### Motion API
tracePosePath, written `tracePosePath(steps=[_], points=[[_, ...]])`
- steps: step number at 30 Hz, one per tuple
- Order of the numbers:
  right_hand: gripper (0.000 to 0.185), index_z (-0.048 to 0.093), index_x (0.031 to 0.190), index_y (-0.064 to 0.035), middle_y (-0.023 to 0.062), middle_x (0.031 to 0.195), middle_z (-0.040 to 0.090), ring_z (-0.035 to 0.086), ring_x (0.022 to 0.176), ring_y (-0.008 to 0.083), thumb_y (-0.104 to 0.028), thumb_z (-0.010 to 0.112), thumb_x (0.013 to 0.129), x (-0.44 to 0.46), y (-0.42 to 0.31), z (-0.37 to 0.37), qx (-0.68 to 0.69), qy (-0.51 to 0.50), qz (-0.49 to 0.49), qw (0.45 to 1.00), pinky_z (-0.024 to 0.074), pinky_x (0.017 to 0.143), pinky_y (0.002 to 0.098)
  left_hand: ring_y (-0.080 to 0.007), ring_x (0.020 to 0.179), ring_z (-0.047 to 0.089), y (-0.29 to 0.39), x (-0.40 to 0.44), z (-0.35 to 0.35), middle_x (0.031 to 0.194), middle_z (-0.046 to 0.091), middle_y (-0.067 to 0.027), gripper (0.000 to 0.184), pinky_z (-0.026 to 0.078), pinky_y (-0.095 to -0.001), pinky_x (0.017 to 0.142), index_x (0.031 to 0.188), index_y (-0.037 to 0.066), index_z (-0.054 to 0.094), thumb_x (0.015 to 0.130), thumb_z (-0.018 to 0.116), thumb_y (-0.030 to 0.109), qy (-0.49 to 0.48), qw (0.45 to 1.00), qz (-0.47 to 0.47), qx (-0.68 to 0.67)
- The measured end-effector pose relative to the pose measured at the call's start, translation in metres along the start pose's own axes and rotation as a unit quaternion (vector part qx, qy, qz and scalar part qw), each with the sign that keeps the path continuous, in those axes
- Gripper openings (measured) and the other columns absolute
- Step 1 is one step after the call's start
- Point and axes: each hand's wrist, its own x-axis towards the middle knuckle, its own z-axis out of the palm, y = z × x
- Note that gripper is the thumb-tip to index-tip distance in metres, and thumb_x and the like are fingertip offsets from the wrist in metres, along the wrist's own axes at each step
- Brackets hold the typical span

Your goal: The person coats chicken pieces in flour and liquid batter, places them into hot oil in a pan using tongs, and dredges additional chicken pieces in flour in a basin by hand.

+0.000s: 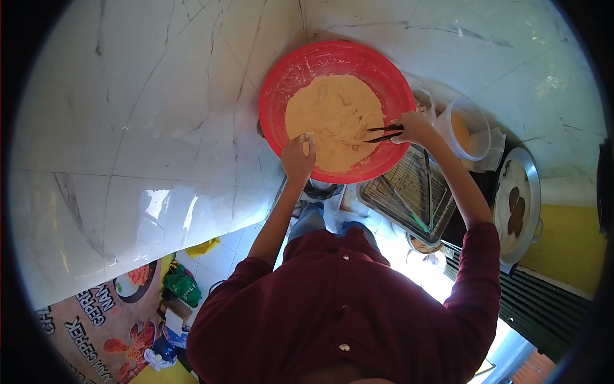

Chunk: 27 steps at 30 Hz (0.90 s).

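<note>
A large red basin [275,83] holds a wide bed of pale yellow flour [326,112], with lumps and furrows across its surface. My right hand [417,128] is closed around black tongs [384,133] at the basin's right rim. The tongs' two tips are slightly apart and reach over the flour. At the near left side of the basin, my left hand [298,158] is curled, with flour on its fingertips. Whatever lies within those fingers, if anything, cannot be made out.
Right of the basin stands a clear plastic tub [470,131] with orange-yellow contents. A wire rack on a tray [409,192] lies nearer me. Farther right, a large metal pan [527,173] holds brown pieces in pale liquid or oil. Marbled tile walls [185,96] enclose the left and back.
</note>
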Motion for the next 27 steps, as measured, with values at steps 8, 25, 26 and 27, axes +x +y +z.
tracePosePath(steps=[8, 25, 26, 27], points=[[0.039, 0.064, 0.085, -0.0068, 0.0147, 0.074, 0.059, 0.059, 0.075, 0.0306, -0.030, 0.073, 0.055, 0.001, -0.012, 0.014, -0.038, -0.039, -0.067, 0.996, 0.0468, 0.066, 0.0402, -0.0273, 0.079, 0.058, 0.002, 0.001, 0.001, 0.085, 0.062, -0.0101, 0.018, 0.045, -0.0375, 0.071, 0.089, 0.005, 0.061, 0.078, 0.055, 0.019, 0.011, 1.000, 0.007, 0.009], [0.031, 0.067, 0.082, -0.0099, 0.0141, 0.074, 0.062, 0.060, 0.068, 0.0309, -0.030, 0.070, 0.059, -0.018, -0.004, -0.006, 0.182, -0.090, 0.008, 0.979, 0.0477, 0.061, 0.0381, -0.0273, 0.078, 0.058, -0.001, 0.000, 0.004, 0.083, 0.062, -0.0108, 0.017, 0.044, -0.0376, 0.072, 0.088, 0.006, 0.060, 0.077, 0.056, 0.019, 0.015, 1.000, 0.008, 0.011], [0.031, 0.068, 0.083, -0.0101, 0.0149, 0.074, 0.062, 0.061, 0.068, 0.0294, -0.029, 0.071, 0.059, -0.020, -0.003, -0.006, 0.150, -0.076, -0.005, 0.986, 0.0480, 0.062, 0.0376, -0.0268, 0.080, 0.058, -0.001, 0.000, 0.003, 0.084, 0.062, -0.0107, 0.018, 0.044, -0.0377, 0.073, 0.089, 0.007, 0.060, 0.077, 0.056, 0.019, 0.005, 1.000, 0.001, 0.008], [0.031, 0.068, 0.084, -0.0103, 0.0156, 0.073, 0.062, 0.062, 0.069, 0.0279, -0.029, 0.071, 0.060, -0.022, -0.001, -0.004, 0.118, -0.061, -0.017, 0.991, 0.0482, 0.062, 0.0370, -0.0263, 0.081, 0.058, -0.001, 0.000, 0.003, 0.085, 0.062, -0.0107, 0.019, 0.044, -0.0378, 0.074, 0.091, 0.007, 0.060, 0.077, 0.056, 0.020, -0.004, 1.000, -0.005, 0.006]])
